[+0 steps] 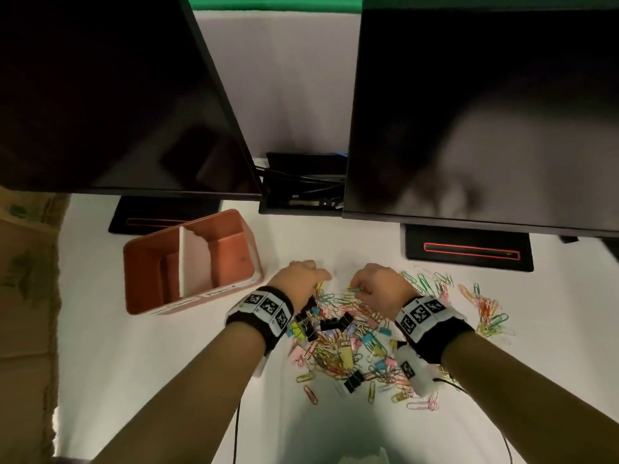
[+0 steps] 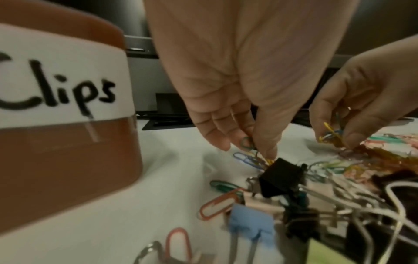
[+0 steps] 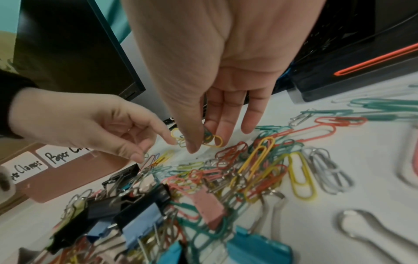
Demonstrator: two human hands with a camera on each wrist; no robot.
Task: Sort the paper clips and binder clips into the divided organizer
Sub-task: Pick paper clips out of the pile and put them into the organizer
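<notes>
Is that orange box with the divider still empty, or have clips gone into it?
Empty, as far as visible: both compartments of the orange box show bare floor, and the clips lie piled on the table beside it.

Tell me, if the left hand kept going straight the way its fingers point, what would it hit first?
Probably the paper clips under its fingertips; the left hand points down at the pile's far edge, already pinching a few. Below lies the white tabletop.
</notes>
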